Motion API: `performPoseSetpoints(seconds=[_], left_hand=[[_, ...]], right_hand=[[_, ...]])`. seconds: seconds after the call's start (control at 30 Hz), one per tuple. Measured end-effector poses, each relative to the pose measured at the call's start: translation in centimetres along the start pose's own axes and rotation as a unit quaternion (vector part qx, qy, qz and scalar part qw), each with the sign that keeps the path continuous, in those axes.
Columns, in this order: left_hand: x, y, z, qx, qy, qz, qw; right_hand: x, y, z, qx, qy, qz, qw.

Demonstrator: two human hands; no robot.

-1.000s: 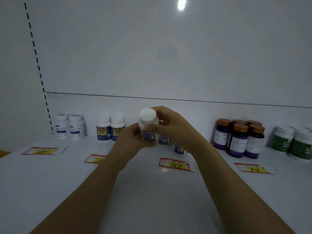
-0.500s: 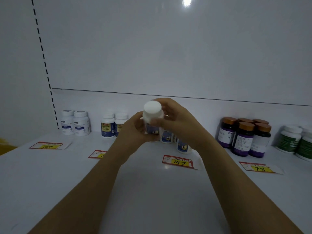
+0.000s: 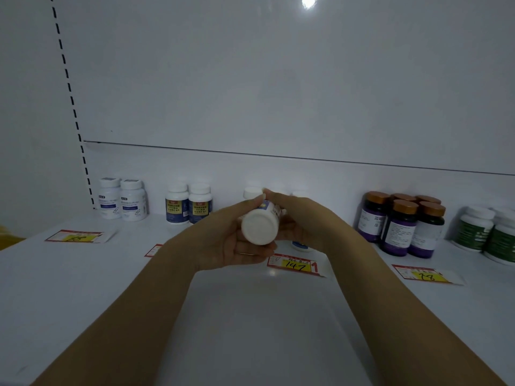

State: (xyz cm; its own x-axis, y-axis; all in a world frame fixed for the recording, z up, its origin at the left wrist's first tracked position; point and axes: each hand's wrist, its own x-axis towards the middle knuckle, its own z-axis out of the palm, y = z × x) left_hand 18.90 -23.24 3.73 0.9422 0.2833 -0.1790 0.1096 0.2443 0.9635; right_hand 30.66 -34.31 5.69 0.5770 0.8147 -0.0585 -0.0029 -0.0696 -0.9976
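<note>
Nearest to the camera, two bare forearms come in from the lower corners and meet above the white shelf [image 3: 250, 316]. The left hand [image 3: 231, 240] grips a white bottle [image 3: 259, 227] from below and from the left side, with the thumb laid over its top and the fingers curled under it. The right hand [image 3: 303, 218] holds the same bottle on its right and far side, with the fingers bent around it. The bottle is in the air above the middle of the shelf, tipped so that one round white end faces the camera. I cannot tell if this end is the cap or the bottom. A part of a blue label shows behind this end.

Just behind the hands, a red and yellow price tag with "147" [image 3: 295, 264] lies flat on the shelf. A second tag [image 3: 426, 275] lies to the right, a third tag [image 3: 76, 236] far to the left, and a fourth tag [image 3: 153, 249] is partly hidden by the left forearm.

Further back, bottles stand in a row along the wall: two white bottles [image 3: 122, 200] at the left, two bottles with dark blue labels [image 3: 188, 204], some small bottles [image 3: 252, 193] mostly hidden behind the hands, dark bottles with brown caps [image 3: 401, 224], and green bottles [image 3: 487, 232] at the right edge. Behind them is the white back panel [image 3: 278, 79].
</note>
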Motion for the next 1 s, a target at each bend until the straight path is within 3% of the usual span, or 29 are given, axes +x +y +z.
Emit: performPoseSetpoints(seconds=[0.13,0.27,0.47,0.57,0.63,0.8,0.93,1.0], left_hand=[[0.4,-0.1,-0.2,0.002,0.002,0.032,0.999],[1.2,-0.4,-0.3,0.085,0.068,0.140,0.984],[2.1,-1.4,-0.2,0.271,0.154,0.211,0.926],[2.5,-1.8,-0.2,0.337,0.172,0.222,0.898],[2.6,-2.1,0.0,0.402,0.177,0.204,0.875],[2.8,-3.6,0.0,0.584,0.128,0.065,0.799],[2.9,-4.3,-0.2,0.677,0.099,0.027,0.729],[3.0,-4.6,-0.1,0.697,0.089,0.014,0.711]], right_hand=[[0.3,-0.4,-0.1,-0.029,0.012,-0.035,0.999],[-0.3,-0.9,-0.9,-0.083,-0.001,-0.170,0.982],[0.0,-1.2,-0.8,-0.333,0.073,-0.235,0.910],[0.5,-1.3,-0.8,-0.389,0.104,-0.247,0.882],[0.8,-1.4,-0.8,-0.394,0.128,-0.260,0.872],[2.5,-0.7,-1.2,-0.447,0.161,-0.257,0.842],[3.4,0.5,-1.4,-0.487,0.162,-0.221,0.829],[3.5,0.8,-1.6,-0.504,0.164,-0.215,0.820]])
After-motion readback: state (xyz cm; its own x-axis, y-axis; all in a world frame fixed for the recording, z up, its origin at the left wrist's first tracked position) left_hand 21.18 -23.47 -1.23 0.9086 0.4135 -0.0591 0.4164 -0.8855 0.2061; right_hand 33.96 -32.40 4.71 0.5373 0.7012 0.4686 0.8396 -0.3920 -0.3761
